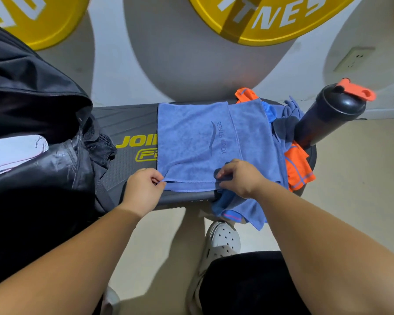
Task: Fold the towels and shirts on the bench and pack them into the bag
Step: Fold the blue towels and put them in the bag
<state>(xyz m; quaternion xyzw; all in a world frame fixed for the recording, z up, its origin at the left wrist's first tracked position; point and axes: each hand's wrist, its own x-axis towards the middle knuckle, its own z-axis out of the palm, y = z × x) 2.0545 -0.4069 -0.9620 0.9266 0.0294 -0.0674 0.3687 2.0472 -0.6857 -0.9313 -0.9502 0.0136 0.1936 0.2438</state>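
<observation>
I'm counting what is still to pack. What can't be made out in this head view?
1. Head view: the pile under the blue towel, which covers most of the orange shirt and other blue cloths; pieces cannot be counted.
2. Head view: the bag inside, cut by the left edge and hidden by its dark folds.
3. Head view: the bench right end, under clothes and the bottle.

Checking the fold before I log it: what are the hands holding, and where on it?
Both pinch the blue towel along its near edge: the left hand at the left corner, the right hand further right.
</observation>
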